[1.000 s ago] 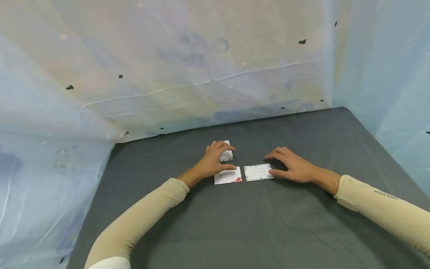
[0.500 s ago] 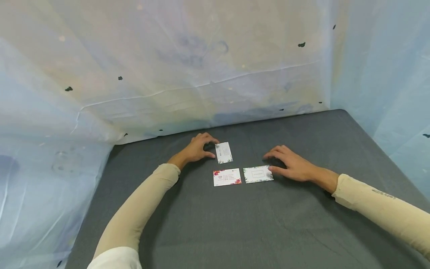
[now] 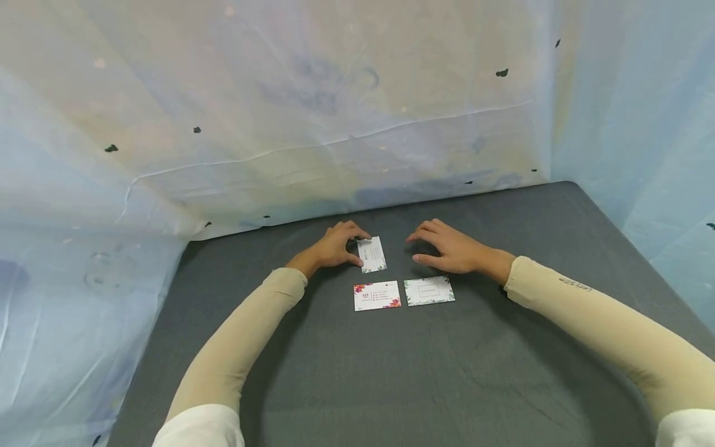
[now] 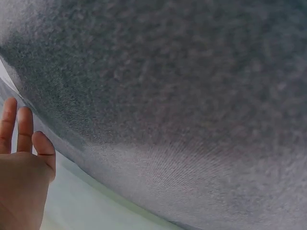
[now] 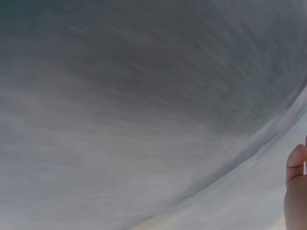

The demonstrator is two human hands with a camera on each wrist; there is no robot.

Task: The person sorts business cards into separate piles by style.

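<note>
Three small cards lie on the grey cloth in the head view. One with red flowers and one with a green leafy border sit side by side. A third card lies lengthwise just behind them. My left hand has curled fingers, with index tip and thumb pinching that third card's left edge. My right hand hovers to the card's right with relaxed, spread fingers, holding nothing. The wrist views show only blurred grey cloth, with the left hand's fingers and one right fingertip at the frame edges.
The grey-covered table is walled by pale plastic sheeting at the back, the left and the right. My long beige sleeves reach in from the near edge.
My right hand left the green-bordered card and moved up and left toward the third card. My left hand shifted from over the cards to the third card's left edge.
</note>
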